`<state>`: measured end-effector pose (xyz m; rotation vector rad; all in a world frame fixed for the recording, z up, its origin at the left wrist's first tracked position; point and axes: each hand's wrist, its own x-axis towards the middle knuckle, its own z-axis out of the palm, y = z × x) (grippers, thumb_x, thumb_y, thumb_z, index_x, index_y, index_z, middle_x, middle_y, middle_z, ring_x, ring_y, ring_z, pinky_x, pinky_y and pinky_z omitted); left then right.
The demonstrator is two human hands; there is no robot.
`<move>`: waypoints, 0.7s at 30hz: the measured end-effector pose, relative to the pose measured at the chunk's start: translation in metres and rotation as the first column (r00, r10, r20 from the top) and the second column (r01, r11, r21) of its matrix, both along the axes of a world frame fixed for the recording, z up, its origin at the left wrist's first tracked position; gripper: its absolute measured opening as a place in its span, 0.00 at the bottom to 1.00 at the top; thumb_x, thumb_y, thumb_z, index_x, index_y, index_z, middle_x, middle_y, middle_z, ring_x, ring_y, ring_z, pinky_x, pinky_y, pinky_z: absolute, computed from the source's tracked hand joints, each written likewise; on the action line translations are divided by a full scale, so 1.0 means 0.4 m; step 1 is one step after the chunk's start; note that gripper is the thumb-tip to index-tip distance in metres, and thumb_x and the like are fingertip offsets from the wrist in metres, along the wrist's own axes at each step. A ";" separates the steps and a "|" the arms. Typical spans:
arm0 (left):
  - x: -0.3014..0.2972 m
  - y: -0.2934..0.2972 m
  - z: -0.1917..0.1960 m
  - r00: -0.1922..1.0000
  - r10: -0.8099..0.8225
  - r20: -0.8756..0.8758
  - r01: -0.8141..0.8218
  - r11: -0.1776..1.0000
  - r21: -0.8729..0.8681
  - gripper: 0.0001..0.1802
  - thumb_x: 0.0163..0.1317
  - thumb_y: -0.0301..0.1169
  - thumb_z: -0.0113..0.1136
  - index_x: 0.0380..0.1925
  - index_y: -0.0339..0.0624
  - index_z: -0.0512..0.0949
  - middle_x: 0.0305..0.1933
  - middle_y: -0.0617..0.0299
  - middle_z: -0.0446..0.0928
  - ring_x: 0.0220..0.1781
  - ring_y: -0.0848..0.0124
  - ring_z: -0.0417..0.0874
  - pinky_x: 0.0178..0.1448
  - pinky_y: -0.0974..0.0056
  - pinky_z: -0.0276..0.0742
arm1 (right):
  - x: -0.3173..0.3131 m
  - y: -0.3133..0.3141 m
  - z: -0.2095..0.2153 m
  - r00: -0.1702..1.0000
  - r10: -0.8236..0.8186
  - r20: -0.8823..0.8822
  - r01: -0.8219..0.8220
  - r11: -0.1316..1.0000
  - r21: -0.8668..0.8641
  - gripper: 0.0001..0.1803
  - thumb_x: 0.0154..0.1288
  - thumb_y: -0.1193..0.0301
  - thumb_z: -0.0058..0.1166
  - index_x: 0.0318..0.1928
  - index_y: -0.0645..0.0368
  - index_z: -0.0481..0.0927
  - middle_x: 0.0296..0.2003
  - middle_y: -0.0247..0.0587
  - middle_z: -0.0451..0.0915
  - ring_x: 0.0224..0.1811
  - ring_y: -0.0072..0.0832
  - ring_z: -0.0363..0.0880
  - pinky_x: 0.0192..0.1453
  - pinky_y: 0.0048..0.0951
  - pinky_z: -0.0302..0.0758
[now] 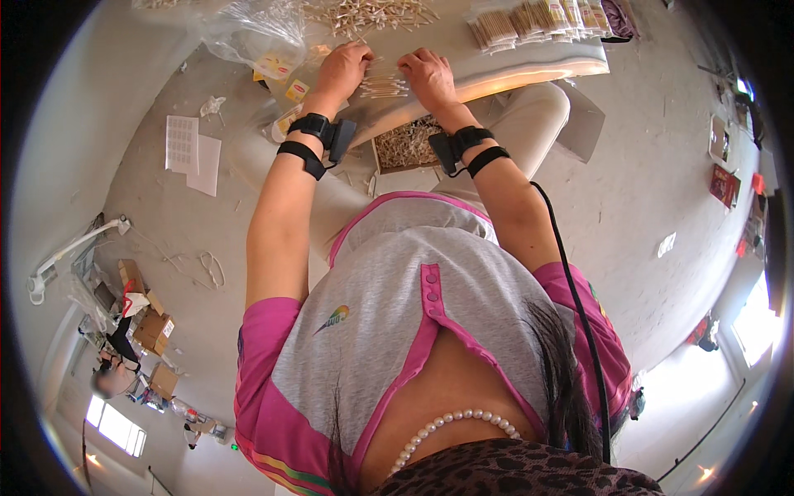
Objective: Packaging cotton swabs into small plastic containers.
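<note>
Wooden sticks (383, 86) lie on the counter (496, 68) between our left hand (341, 71) and right hand (431, 78), fingers (362, 51) curled, gripping what, if anything, we cannot tell; likely light, stiff and snappable, they suit a mid-shaft pinch.

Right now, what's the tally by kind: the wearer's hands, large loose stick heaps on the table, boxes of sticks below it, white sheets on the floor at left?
Hands: 2 (left hand, right hand)
Stick heap: 1
Box of sticks: 1
White sheets: 2
Total: 6
</note>
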<state>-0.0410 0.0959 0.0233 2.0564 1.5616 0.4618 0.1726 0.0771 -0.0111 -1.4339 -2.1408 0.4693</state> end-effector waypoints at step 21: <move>-0.030 -0.110 -0.003 0.979 0.055 -0.198 -0.013 0.978 0.210 0.07 0.57 0.28 0.66 0.37 0.46 0.82 0.42 0.60 0.78 0.51 0.56 0.78 0.57 0.52 0.74 | -0.022 0.002 -0.004 0.998 0.058 0.010 -0.058 0.998 0.012 0.06 0.65 0.65 0.61 0.41 0.45 0.86 0.40 0.31 0.80 0.49 0.34 0.80 0.53 0.41 0.72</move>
